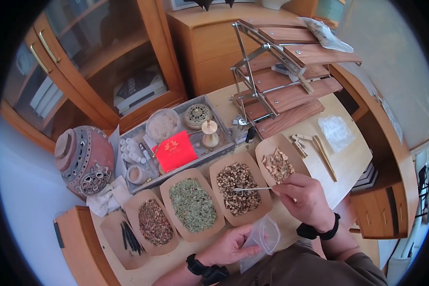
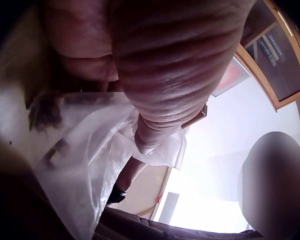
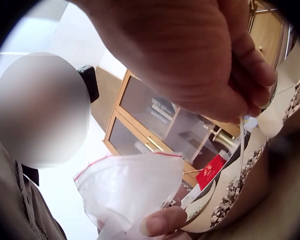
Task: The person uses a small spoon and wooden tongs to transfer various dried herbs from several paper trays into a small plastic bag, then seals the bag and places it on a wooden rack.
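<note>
One left hand (image 1: 228, 245) grips an open, clear plastic bag (image 1: 264, 237); the right hand (image 1: 306, 200) pinches a slender spoon (image 1: 256, 188), its tip at chopped brown pieces (image 1: 243, 200) in a paper tray (image 1: 260, 212). Four similar trays (image 1: 111, 229) flank it on the tabletop (image 1: 346, 161), in front of a gray tray (image 1: 210, 156) holding a red packet (image 1: 176, 152).

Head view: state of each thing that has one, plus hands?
Zip bag: mouth open; contents unclear.
Left hand: gripping the bag.
Right hand: pinching the thin scoop.
Thin scoop: tip over the brown-chunk tray.
Brown-chunk tray: filled.
Green-herb tray: filled.
Glass cabinet doors: closed.
Slatted wooden rack: unfolded, standing.
</note>
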A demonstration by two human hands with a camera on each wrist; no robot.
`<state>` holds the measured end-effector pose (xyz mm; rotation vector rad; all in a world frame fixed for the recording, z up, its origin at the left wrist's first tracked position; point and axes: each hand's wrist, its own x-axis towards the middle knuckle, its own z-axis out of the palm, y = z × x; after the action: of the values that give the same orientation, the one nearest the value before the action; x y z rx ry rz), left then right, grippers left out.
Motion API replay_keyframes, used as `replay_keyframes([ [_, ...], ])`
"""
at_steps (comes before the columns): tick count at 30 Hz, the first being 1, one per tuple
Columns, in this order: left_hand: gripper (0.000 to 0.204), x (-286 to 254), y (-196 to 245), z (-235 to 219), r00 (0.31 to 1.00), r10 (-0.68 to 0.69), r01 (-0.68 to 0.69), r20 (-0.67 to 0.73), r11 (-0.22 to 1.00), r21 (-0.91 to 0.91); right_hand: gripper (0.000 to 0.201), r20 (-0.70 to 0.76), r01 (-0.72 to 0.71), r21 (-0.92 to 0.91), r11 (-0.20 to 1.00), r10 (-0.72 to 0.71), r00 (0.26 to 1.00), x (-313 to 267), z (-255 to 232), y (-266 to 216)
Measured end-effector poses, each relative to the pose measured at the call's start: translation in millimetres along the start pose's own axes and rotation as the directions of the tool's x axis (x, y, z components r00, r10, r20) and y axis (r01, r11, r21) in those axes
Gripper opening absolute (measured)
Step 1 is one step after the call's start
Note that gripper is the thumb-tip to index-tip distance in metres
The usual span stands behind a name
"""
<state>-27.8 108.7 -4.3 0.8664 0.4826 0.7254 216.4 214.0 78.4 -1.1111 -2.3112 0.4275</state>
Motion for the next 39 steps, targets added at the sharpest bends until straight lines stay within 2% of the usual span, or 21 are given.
replay_keyframes([
  [1,0.040,0.3,-0.5,-0.2,1.000,0.001,-0.001,-0.002,1.000,-0.003,0.024,0.003,0.001,0.001,1.000,-0.001,1.000,-0.7,-3.0,1.0],
  [4,0.039,1.1,-2.7,-0.2,0.999,0.033,-0.033,0.012,0.999,0.001,0.019,-0.060,-0.144,0.157,0.977,0.156,0.986,-2.5,-9.6,1.2],
  [5,0.039,0.8,-2.8,-0.3,1.000,0.023,-0.023,0.005,1.000,0.011,0.019,-0.062,-0.148,0.158,0.976,0.159,0.985,-1.3,-8.5,1.6],
  [7,0.039,1.0,-2.6,-0.2,1.000,0.011,-0.012,0.002,1.000,0.025,0.020,-0.126,-0.095,0.124,0.988,0.111,0.986,4.5,-2.2,2.0],
  [11,0.040,0.6,-2.1,-1.0,1.000,0.005,-0.005,0.001,1.000,0.014,0.020,-0.141,0.001,0.150,0.989,0.021,0.990,12.7,9.6,-4.7],
  [13,0.041,0.6,-1.4,-1.3,1.000,0.006,-0.006,0.003,1.000,0.013,0.021,-0.065,0.096,0.072,0.993,-0.092,0.994,12.0,10.4,-6.4],
  [14,0.041,0.8,-0.8,-1.0,1.000,0.009,-0.010,0.009,1.000,0.001,0.021,-0.063,0.100,0.072,0.992,-0.095,0.993,11.1,8.5,-6.4],
  [16,0.041,0.3,-0.9,-1.3,1.000,0.016,-0.016,0.011,1.000,-0.014,0.022,0.028,0.105,0.051,0.993,-0.106,0.994,6.6,-1.6,-4.7],
  [17,0.042,0.2,-1.5,-1.7,1.000,0.011,-0.011,0.015,1.000,-0.007,0.022,0.032,0.107,0.051,0.993,-0.109,0.994,5.2,-6.2,-4.8],
  [20,0.042,0.6,-2.9,-1.6,1.000,0.010,-0.010,0.015,1.000,-0.004,0.019,-0.090,-0.030,0.057,0.998,0.035,0.995,-0.1,-15.4,0.3],
  [26,0.042,1.1,-0.5,0.0,1.000,0.005,-0.005,0.007,1.000,-0.003,0.020,-0.216,-0.036,-0.068,0.997,0.020,0.976,13.9,0.9,7.2],
  [29,0.041,0.2,-0.4,0.3,1.000,0.002,-0.002,0.000,1.000,-0.028,0.019,-0.179,-0.005,-0.022,1.000,0.001,0.984,17.5,15.7,11.8],
  [33,0.042,0.1,-2.8,-0.8,1.000,0.017,-0.017,-0.007,1.000,0.000,0.019,-0.108,0.020,0.020,1.000,-0.017,0.994,20.8,6.5,2.8],
  [39,0.042,0.7,-0.2,-0.4,1.000,-0.002,0.002,-0.007,1.000,0.015,0.018,-0.186,-0.026,-0.057,0.998,0.015,0.982,42.2,1.5,10.1],
])
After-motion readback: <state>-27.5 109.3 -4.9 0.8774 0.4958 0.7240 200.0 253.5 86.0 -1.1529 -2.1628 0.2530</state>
